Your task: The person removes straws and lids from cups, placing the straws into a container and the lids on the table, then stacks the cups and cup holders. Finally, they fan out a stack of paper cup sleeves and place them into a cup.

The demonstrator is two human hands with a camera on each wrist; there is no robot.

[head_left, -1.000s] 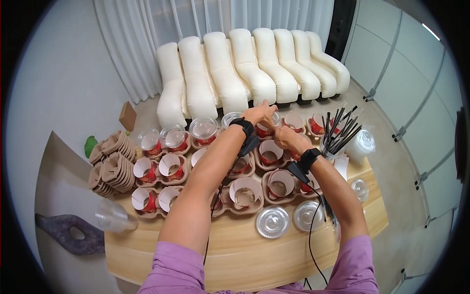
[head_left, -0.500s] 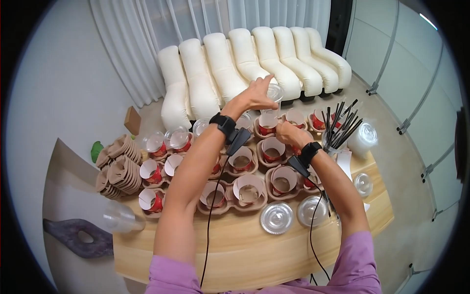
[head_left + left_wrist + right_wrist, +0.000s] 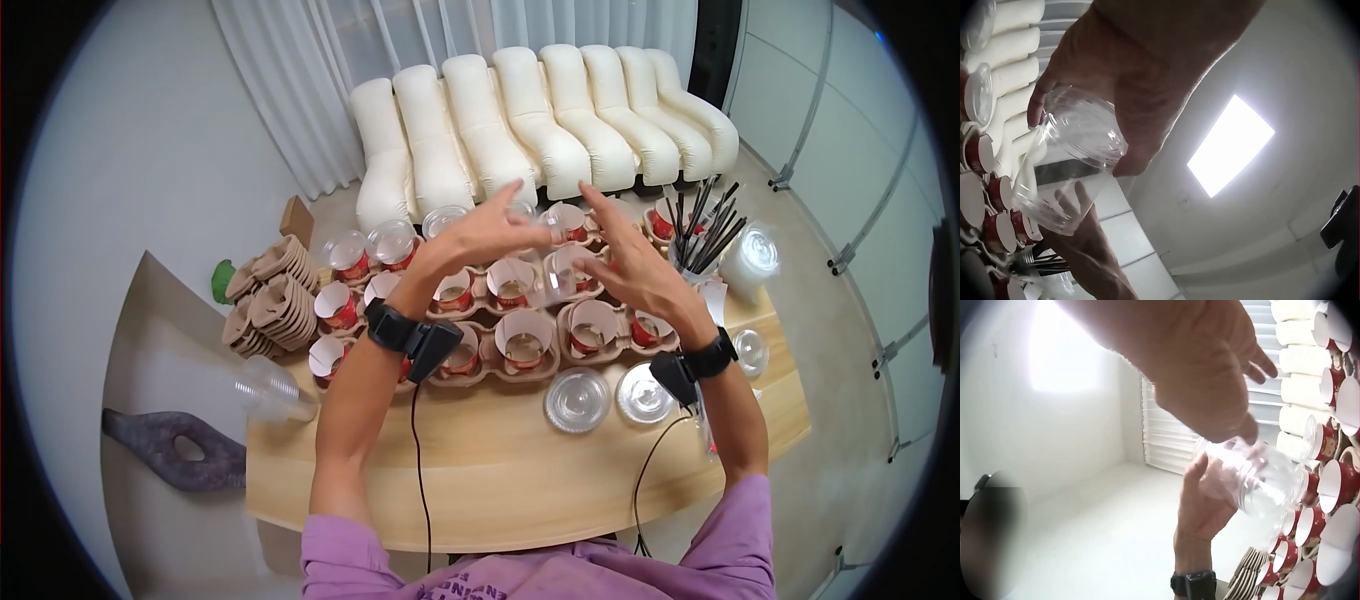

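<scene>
A clear plastic cup [image 3: 1054, 194] hangs tilted above the rows of red paper cups. My left hand [image 3: 495, 228] grips it by its wider end, thumb and fingers on opposite sides in the left wrist view. Facing it, my right hand [image 3: 645, 270] is held in the air with fingers spread. Its thumb is close to the clear cup [image 3: 1260, 481] in the right wrist view. Below both hands, red paper cups [image 3: 525, 345] with tall white inner walls stand in brown pulp carriers [image 3: 470, 372]. Several at the back left have clear domed lids [image 3: 392, 240] on top.
Two clear lids [image 3: 577, 400] lie on the wooden table [image 3: 500, 480] near its front. A container of black straws [image 3: 705, 230] stands at the right beside stacked lids [image 3: 750, 260]. Stacked pulp carriers [image 3: 280, 300] and nested clear cups [image 3: 270, 388] are at the left.
My left hand has lifted the clear cup up from the back row and brought it nearer my body. My right hand has left the red cups, risen and spread its fingers.
</scene>
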